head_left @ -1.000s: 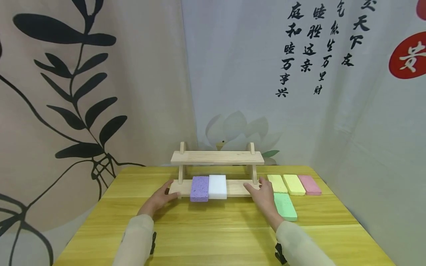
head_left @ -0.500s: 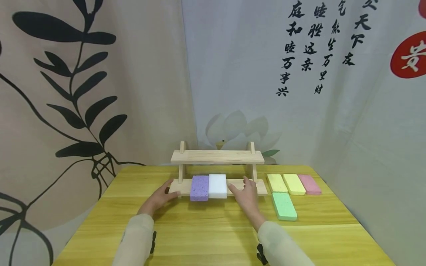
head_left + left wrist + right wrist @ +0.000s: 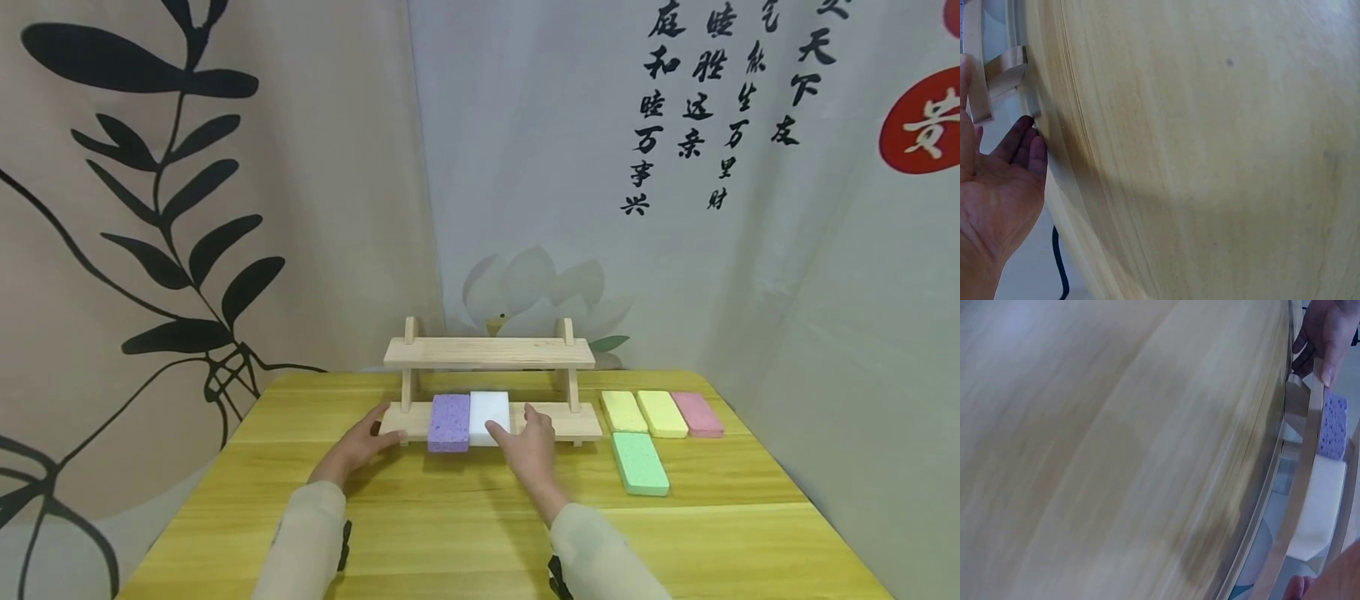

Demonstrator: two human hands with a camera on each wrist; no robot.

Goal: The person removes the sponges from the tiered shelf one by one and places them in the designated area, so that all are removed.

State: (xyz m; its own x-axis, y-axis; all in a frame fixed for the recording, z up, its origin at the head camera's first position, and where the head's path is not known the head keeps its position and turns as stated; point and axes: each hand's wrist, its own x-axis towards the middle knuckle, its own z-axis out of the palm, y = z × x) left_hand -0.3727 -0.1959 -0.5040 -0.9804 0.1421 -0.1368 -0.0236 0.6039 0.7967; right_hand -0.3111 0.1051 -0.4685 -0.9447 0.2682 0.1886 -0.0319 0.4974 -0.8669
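Purple sponge (image 3: 449, 423) and white sponge (image 3: 487, 409) seated side by side on lower shelf (image 3: 583, 421); loading judged partly done. Apparently remaining on surface (image 3: 420, 533): yellow sponges (image 3: 662, 415), pink sponge (image 3: 697, 415), green sponge (image 3: 641, 463). Shelf end gripped by left hand (image 3: 358, 448); right hand (image 3: 531, 454) spread at white sponge.

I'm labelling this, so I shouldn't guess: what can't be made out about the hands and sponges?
White sponge: head view, part hidden by the right hand.
Right hand: right wrist view, mostly cut off at lower right; contact with sponge unclear.
Left hand: left wrist view, partly cut off by left edge.
Purple sponge: left wrist view, nearly all beyond left edge.
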